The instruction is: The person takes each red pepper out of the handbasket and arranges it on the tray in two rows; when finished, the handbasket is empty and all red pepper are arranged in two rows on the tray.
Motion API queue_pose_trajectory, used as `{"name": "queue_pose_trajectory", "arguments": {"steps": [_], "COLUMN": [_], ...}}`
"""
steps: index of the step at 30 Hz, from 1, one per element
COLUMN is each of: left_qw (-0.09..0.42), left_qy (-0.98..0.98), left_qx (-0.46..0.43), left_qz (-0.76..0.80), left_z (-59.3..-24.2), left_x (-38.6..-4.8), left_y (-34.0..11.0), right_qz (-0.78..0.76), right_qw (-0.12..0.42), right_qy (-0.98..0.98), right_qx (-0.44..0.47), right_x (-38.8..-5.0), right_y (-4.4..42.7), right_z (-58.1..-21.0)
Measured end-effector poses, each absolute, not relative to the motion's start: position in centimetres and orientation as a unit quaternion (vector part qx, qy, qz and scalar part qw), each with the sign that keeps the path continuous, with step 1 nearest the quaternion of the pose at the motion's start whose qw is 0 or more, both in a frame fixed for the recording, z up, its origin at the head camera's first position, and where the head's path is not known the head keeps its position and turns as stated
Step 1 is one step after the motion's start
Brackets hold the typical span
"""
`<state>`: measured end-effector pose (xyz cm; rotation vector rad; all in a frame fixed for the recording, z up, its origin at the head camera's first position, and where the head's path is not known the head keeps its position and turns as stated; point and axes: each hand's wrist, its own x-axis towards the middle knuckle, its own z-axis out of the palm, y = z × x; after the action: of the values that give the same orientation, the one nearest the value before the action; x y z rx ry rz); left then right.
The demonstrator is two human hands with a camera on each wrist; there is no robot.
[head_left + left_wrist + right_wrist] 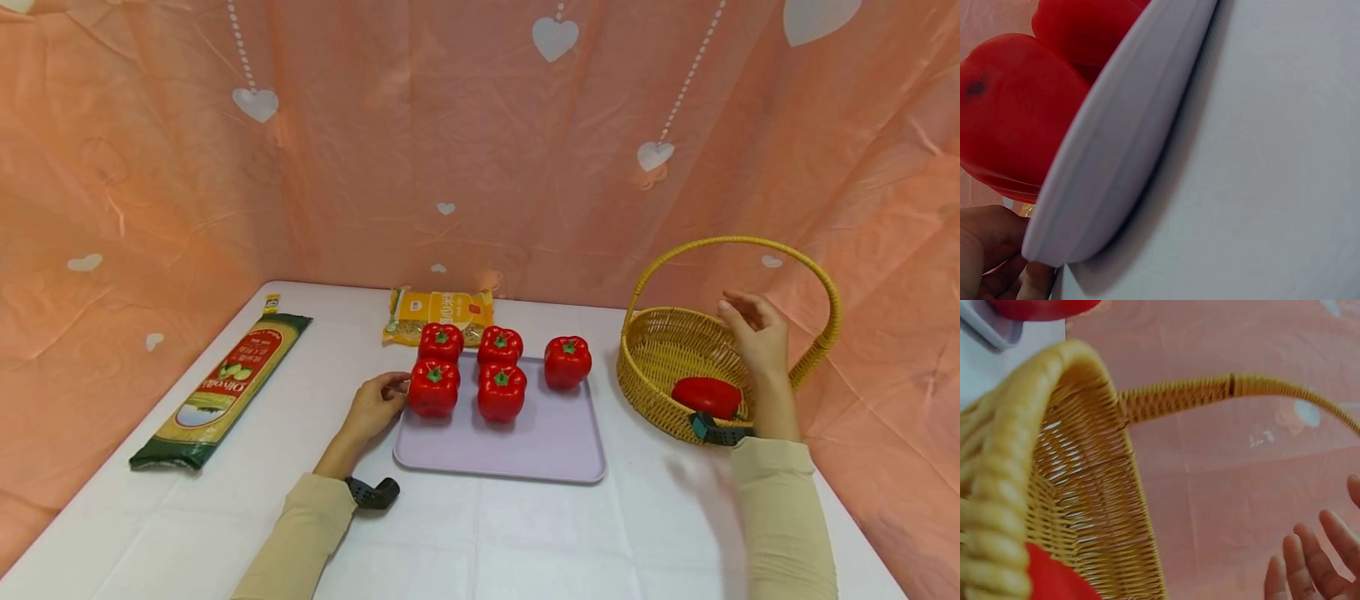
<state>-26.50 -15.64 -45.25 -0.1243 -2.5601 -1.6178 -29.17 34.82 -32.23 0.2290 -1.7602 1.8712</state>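
Observation:
Several red bell peppers with green stems stand on a pale lilac tray. My left hand holds the tray's left edge, thumb and fingers about the rim in the left wrist view, beside the nearest left pepper. On the right is a yellow wicker basket with a tall handle; a red pepper lies on its side in it. My right hand is over the basket's right side, under the handle's arch, holding nothing. Its fingers are spread loosely in the right wrist view.
A yellow food packet lies behind the tray. A long green and red spaghetti packet lies at the left of the white-covered table. A pink curtain with white hearts hangs behind.

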Motion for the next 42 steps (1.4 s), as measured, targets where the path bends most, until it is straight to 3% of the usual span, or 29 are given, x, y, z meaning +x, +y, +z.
{"name": "queue_pose_trajectory", "arguments": {"steps": [8, 16, 19, 26, 36, 42], "left_qw": [0.052, 0.052, 0.053, 0.049, 0.05, 0.05], "left_qy": [-0.846, -0.847, -0.847, -0.841, -0.843, -0.844], "left_qx": [-0.042, -0.04, -0.041, -0.04, -0.038, -0.04], "left_qz": [-0.529, -0.527, -0.528, -0.537, -0.535, -0.532], "left_z": [-45.4, -45.5, -45.6, -45.7, -45.7, -45.5], "left_x": [-26.4, -26.4, -26.5, -26.6, -26.6, -26.6], "left_y": [-15.7, -15.8, -15.8, -15.8, -15.8, -15.8], "right_qz": [0.671, 0.493, 0.437, 0.45, 0.407, 0.395], "right_qw": [0.304, 0.238, 0.173, -0.067, -0.187, -0.226], "right_qy": [-0.676, -0.829, -0.876, -0.89, -0.894, -0.89], "right_qx": [-0.029, -0.111, -0.108, -0.036, -0.029, -0.035], "right_x": [-30.2, -29.7, -29.5, -29.5, -29.5, -29.3], "right_y": [35.8, 37.3, 37.7, 38.2, 38.5, 38.4], "right_z": [-33.2, -34.3, -34.7, -35.3, -35.6, -35.6]}}
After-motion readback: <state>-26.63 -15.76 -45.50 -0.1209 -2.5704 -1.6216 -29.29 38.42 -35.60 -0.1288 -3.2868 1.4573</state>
